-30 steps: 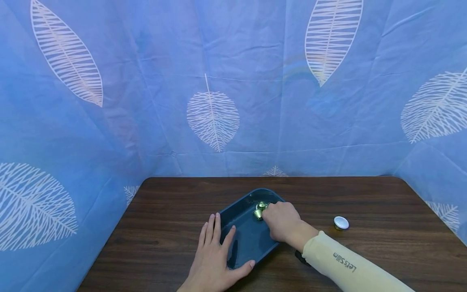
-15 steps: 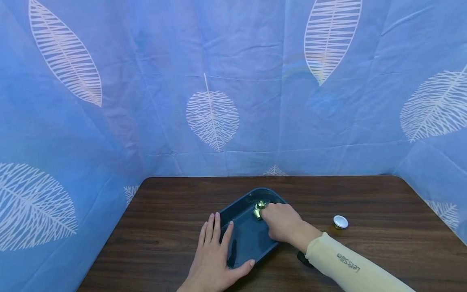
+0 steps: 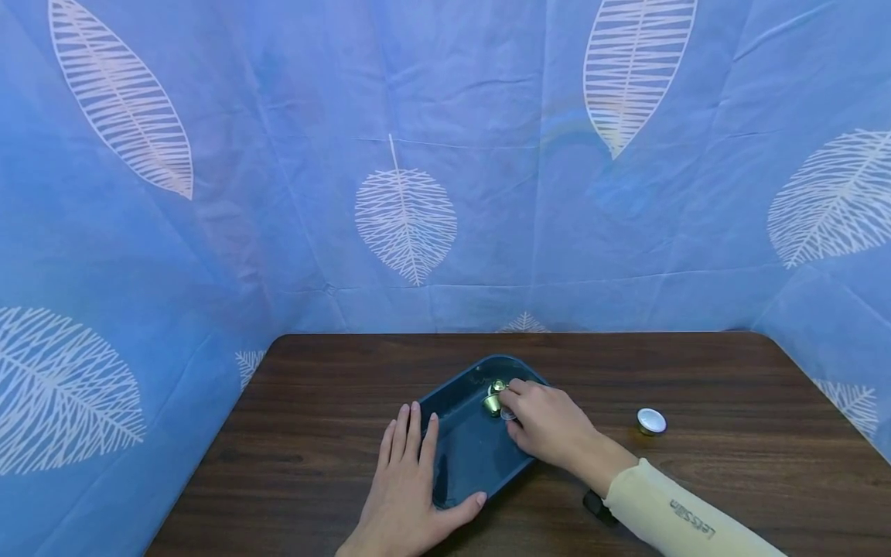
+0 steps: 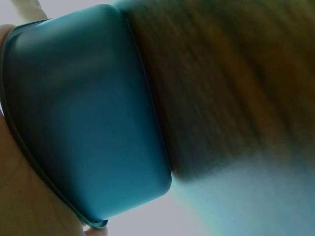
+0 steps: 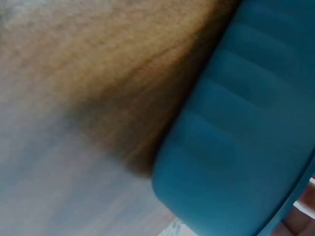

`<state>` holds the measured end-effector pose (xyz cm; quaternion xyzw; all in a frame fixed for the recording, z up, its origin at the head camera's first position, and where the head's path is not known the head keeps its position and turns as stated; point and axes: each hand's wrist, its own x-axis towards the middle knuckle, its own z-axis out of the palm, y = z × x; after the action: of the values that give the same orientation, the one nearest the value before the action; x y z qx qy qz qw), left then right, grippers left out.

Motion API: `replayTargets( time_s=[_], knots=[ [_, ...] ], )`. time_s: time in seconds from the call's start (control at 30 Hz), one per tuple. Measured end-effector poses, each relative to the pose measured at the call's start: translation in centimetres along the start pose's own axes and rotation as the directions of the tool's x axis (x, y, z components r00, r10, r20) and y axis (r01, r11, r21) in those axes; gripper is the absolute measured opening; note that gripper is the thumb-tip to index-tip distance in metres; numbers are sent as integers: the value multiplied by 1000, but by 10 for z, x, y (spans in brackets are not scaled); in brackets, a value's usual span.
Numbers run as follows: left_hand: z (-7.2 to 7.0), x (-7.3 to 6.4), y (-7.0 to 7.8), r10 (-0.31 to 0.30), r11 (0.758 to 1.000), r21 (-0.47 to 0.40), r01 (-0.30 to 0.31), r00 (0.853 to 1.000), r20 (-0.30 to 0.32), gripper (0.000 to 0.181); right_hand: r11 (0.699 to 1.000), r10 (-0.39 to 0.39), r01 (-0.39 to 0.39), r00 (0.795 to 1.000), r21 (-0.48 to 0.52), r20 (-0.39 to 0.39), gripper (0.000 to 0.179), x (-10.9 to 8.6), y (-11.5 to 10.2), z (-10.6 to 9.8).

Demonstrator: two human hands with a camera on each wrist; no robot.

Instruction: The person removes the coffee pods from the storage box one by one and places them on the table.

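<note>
A dark blue tray (image 3: pixel 473 464) lies at a slant on the table. My left hand (image 3: pixel 407 483) rests along its near-left corner, fingers straight over the left rim and thumb by the near rim. Inside, toward the far end, sit shiny green-gold coffee capsules (image 3: pixel 492 404). My right hand (image 3: pixel 550 425) reaches over the right rim with bent fingers, pinching a capsule (image 3: pixel 508 415) whose pale rim shows between thumb and fingers. In the right wrist view, the tray's outer wall (image 5: pixel 231 132) hides most of that hand. The left wrist view shows the tray's side (image 4: pixel 88 113) close up.
Another capsule (image 3: pixel 651 421) stands on the brown wooden table (image 3: pixel 313 433) to the right, its white lid facing up. A blue cloth (image 3: pixel 473 216) with white leaf prints hangs behind and beside the table. A dark band (image 3: pixel 599 507) shows under the right sleeve.
My right hand has drawn back slightly to the right and opened its grip to view, exposing a capsule's rim by the thumb. The left hand and the tray stay nearly the same.
</note>
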<state>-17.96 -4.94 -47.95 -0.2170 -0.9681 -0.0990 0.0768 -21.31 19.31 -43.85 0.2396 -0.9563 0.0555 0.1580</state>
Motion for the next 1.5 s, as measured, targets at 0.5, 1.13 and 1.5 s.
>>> replayTargets(
  time_s=[0.5, 1.13, 1.5],
  knots=[
    [-1, -1, -1, -4, 1000, -23, 5, 1000, 30, 109, 999, 25, -10, 951, 51, -308, 17, -21, 18, -2],
    [-2, -1, -1, -3, 1000, -28, 4, 1000, 28, 103, 994, 68, -28, 918, 108, -390, 20, -31, 33, -5],
    [-2, 1, -1, -3, 1000, -21, 4, 999, 32, 103, 989, 107, -50, 890, 137, -443, 21, -39, 47, -13]
  ],
)
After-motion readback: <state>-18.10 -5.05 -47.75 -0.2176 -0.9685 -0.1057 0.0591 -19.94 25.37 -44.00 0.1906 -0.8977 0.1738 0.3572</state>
